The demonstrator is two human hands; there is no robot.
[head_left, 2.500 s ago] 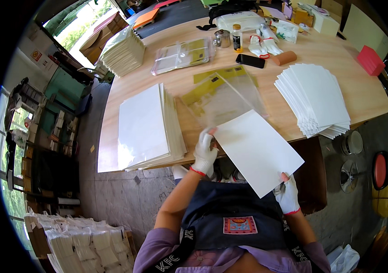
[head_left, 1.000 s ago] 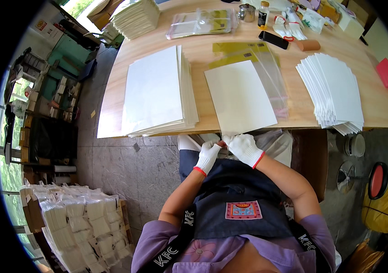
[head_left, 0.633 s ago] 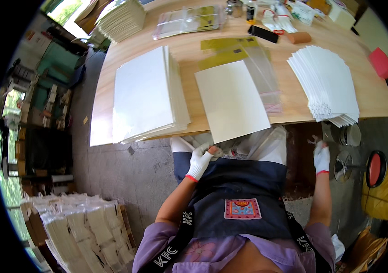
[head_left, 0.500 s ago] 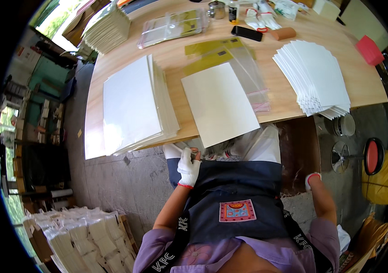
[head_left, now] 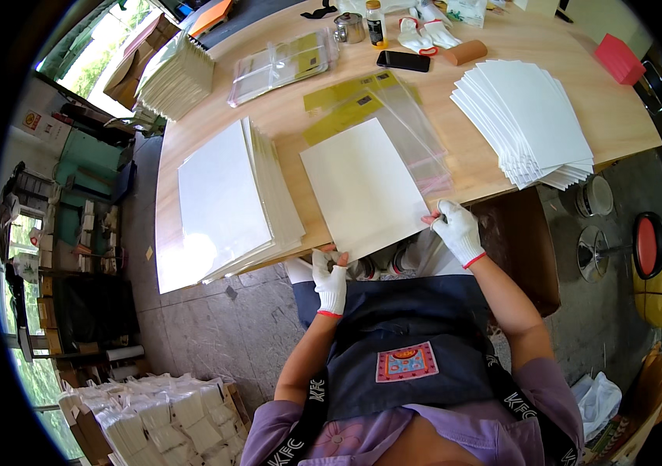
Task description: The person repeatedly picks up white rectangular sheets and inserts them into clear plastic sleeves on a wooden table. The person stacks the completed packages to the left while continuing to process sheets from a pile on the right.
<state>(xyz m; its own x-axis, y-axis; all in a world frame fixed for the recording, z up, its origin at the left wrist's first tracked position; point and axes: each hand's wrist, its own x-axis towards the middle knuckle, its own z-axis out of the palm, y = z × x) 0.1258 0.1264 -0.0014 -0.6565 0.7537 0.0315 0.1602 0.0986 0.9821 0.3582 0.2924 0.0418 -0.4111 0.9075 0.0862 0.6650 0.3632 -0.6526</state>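
Note:
A white rectangular sheet [head_left: 366, 186] lies on the table, its near edge jutting past the table's front edge. My left hand [head_left: 329, 283], in a white glove with bare fingertips, is curled closed at the sheet's near left corner. At the near right corner my right hand [head_left: 456, 233], gloved the same way, pinches the sheet with thumb and fingers. Beneath and behind it lie clear plastic sleeves with gold-olive panels [head_left: 338, 97]. To the left stands a stack of white sheets in glossy clear sleeves [head_left: 226, 190]. A fanned pile of white sheets [head_left: 529, 120] lies on the right.
Filled sleeves [head_left: 284, 66], a metal pot [head_left: 349, 29], a bottle [head_left: 376, 25], a black phone [head_left: 403, 61], spare gloves [head_left: 428, 35] and a brown roll [head_left: 465, 52] lie toward the back. A brown box [head_left: 521, 241] stands under the table's front edge.
My right hand has come up from beside the box to the sheet's near right corner. My left hand has moved slightly to the sheet's near left corner. The view has shifted a little.

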